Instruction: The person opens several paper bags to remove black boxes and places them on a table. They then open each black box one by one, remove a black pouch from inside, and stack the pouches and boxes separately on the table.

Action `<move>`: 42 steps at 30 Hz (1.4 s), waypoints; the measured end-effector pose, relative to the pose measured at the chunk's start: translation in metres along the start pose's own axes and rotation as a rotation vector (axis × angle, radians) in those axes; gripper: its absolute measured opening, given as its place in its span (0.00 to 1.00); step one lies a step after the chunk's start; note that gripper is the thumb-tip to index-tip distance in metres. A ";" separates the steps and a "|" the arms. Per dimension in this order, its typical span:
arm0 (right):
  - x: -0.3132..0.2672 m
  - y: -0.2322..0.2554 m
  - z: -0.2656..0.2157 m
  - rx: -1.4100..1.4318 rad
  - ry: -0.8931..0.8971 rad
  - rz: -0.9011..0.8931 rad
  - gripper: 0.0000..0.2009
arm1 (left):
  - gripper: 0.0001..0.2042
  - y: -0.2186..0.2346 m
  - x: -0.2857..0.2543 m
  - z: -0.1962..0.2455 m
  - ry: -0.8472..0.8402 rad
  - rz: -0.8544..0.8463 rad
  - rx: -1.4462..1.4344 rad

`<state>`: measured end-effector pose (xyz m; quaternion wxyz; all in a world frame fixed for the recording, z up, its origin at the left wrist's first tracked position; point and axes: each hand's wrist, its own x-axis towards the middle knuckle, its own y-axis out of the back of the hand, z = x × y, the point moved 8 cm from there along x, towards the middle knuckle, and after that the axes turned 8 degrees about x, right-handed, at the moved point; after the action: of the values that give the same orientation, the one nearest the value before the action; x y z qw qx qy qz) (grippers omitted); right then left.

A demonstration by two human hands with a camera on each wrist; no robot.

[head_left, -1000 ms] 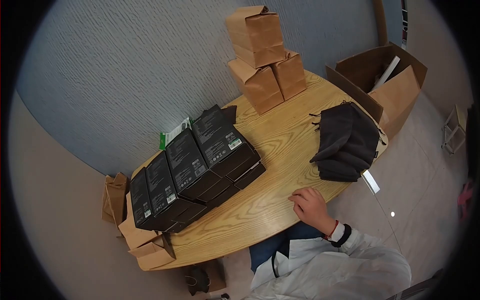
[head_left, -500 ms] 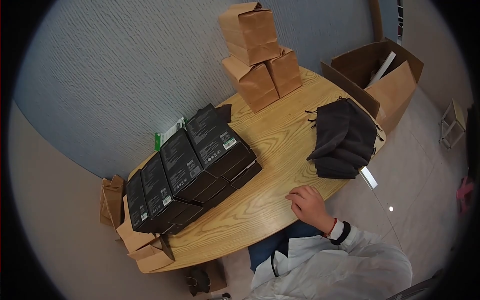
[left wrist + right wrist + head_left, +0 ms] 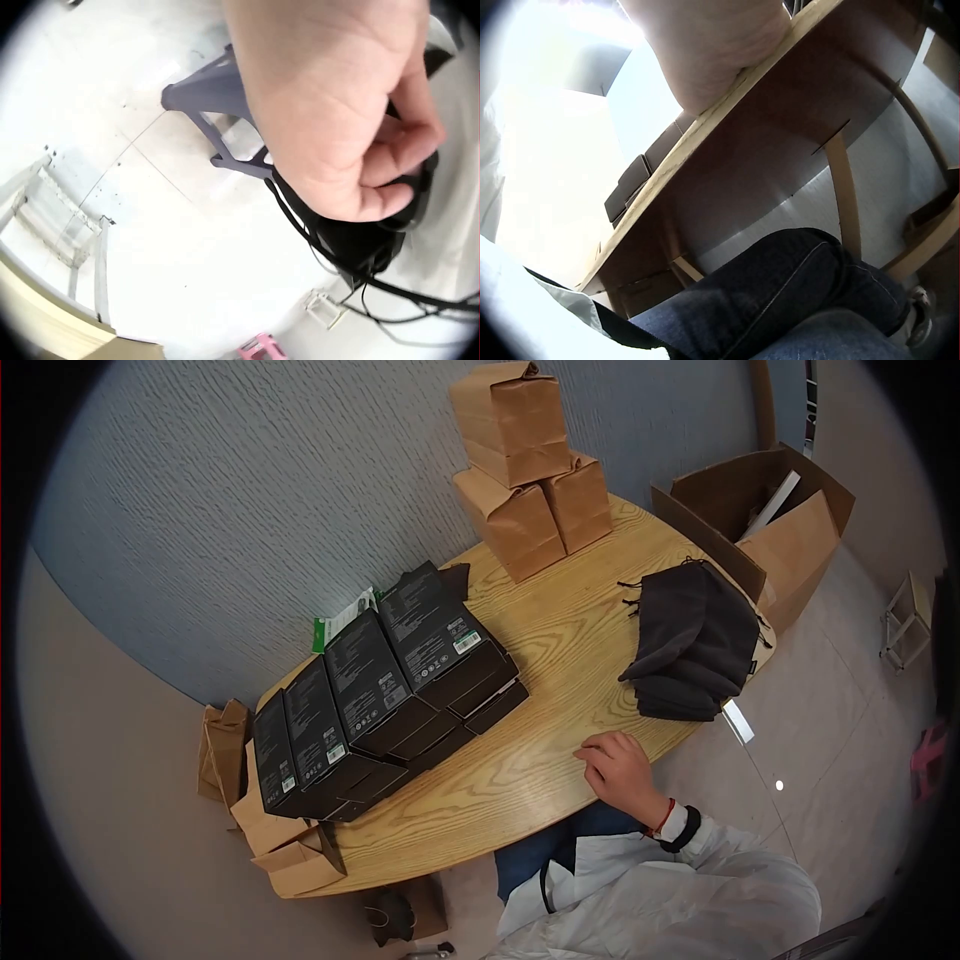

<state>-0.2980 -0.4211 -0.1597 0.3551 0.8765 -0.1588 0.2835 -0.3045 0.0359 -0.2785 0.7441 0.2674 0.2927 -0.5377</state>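
Note:
Resting at the near edge of the wooden table (image 3: 560, 620), the right hand (image 3: 622, 775) has loosely bent fingers and holds nothing visible. The right wrist view shows its heel (image 3: 712, 52) against the table edge. Beyond it on the table lies a dark grey drawstring cloth bag pile (image 3: 690, 640). Black printed boxes (image 3: 375, 685) are stacked left of the hand. In the left wrist view, the left hand (image 3: 337, 112) is away from the table, fingers curled against a black object with cables (image 3: 352, 244); whether it grips this cannot be told.
Three brown paper bags (image 3: 520, 470) are stacked at the table's back. An open cardboard box (image 3: 800, 550) stands beyond the right end. More brown packaging (image 3: 300, 860) is at the left end. A purple-grey stool (image 3: 214, 90) and a pink one (image 3: 262, 347) stand on the floor.
The head view has shifted slightly one way and back. The right hand and the things on the table have stayed in place.

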 end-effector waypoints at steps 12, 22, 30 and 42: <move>0.004 -0.008 -0.012 0.207 -0.018 -0.134 0.16 | 0.07 -0.126 -0.034 -0.005 -0.051 -0.121 -0.316; 0.056 -0.004 -0.141 0.767 0.346 -0.583 0.31 | 0.05 -0.035 -0.059 0.299 -0.568 0.450 0.412; 0.094 0.064 -0.143 0.549 0.462 -0.226 0.28 | 0.17 -0.025 -0.077 0.360 -1.059 1.127 0.623; 0.135 0.092 -0.162 0.709 0.571 0.016 0.41 | 0.24 -0.021 -0.112 0.388 -1.467 1.569 0.686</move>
<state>-0.2975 -0.3801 0.0667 0.0603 0.8295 0.0454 0.5534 -0.2956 -0.1743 0.0670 0.7558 0.1870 -0.6276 -0.0005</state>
